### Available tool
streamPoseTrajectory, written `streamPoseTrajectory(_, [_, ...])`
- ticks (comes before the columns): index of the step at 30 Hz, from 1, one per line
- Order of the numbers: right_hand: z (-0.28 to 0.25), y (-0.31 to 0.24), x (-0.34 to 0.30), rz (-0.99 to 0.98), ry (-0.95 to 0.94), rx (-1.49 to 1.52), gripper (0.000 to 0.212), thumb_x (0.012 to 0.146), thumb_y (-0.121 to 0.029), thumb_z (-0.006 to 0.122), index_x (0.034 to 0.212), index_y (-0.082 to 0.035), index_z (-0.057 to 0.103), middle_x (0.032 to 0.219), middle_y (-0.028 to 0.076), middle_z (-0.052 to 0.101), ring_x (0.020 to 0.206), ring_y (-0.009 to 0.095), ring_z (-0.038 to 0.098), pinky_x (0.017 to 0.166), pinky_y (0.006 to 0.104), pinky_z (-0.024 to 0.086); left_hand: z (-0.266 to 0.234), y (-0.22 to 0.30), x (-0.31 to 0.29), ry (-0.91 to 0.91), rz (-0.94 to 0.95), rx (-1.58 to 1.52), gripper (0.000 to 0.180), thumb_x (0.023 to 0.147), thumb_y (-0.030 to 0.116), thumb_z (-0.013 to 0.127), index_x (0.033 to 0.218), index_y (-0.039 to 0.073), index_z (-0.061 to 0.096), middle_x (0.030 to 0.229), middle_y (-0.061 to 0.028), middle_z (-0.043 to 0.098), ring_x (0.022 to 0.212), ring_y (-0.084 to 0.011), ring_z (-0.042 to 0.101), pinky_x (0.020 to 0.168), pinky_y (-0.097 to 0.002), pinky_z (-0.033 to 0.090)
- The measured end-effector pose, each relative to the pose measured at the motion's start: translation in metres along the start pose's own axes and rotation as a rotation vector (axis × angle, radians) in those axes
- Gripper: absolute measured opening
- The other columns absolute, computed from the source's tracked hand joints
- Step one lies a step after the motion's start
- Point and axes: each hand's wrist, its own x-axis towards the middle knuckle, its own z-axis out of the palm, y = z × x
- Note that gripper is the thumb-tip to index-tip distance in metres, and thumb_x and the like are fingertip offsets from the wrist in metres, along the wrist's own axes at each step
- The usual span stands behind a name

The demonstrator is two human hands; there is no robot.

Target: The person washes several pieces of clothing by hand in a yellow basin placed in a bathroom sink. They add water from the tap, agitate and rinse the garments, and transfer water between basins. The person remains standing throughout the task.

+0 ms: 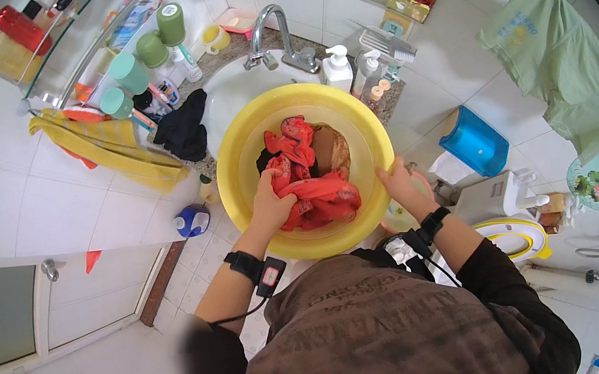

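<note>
A yellow basin (319, 246) rests over the white sink (224, 88), right in front of me. Inside it lies a red printed garment (322, 200), bunched up, with brown and black cloth (326, 148) beside it. My left hand (270, 204) reaches over the near left rim, its fingers closed on a fold of the red garment. At the right side, my right hand (399, 181) grips the basin's rim, thumb at the edge; its other fingers are partly hidden. Both wrists wear black straps with wires.
A chrome faucet (277, 39) stands behind the basin. White pump bottles (336, 68) are at its right; green cups (127, 73) and a black cloth (184, 130) at its left. A yellow towel (96, 147) hangs farther left. Toilet (513, 241) and blue holder (477, 141) lie right.
</note>
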Motion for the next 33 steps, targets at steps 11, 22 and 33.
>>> streamPoseTrajectory(11, [-0.04, -0.096, 0.041, -0.601, 0.143, -0.278, 0.035, 0.084, -0.023, 0.066, 0.109, 0.0, 0.056, 0.098, 0.016, 0.062, 0.088, 0.029, 0.062, 0.076, 0.0351, 0.05, -0.022, 0.02, -0.007, -0.217, -0.073, 0.571, 0.075, 0.066, 0.029, 0.078, 0.132, 0.017, 0.044, 0.141, -0.0213, 0.033, 0.129, -0.0359, 0.037, 0.1, -0.0551, 0.032])
streamPoseTrajectory(22, [0.053, -0.195, 0.266, 0.085, -0.499, -0.121, 0.029, 0.089, -0.018, 0.055, 0.115, -0.006, 0.056, 0.09, 0.005, 0.061, 0.078, 0.018, 0.064, 0.059, 0.0314, 0.05, -0.032, -0.007, -0.059, 0.274, -0.067, 0.32, 0.069, 0.072, 0.005, 0.071, 0.135, 0.003, 0.042, 0.15, -0.0274, 0.013, 0.134, -0.0414, 0.029, 0.105, -0.043, 0.036])
streamPoseTrajectory(33, [0.088, -0.19, 0.322, 0.418, -0.49, 0.387, 0.023, 0.088, -0.017, 0.06, 0.105, -0.005, 0.051, 0.087, 0.007, 0.058, 0.072, 0.021, 0.065, 0.048, 0.0275, 0.046, -0.031, -0.012, -0.057, 0.273, -0.178, 0.293, 0.071, 0.071, 0.01, 0.071, 0.133, -0.005, 0.041, 0.15, -0.0295, 0.011, 0.132, -0.0437, 0.033, 0.102, -0.0402, 0.04])
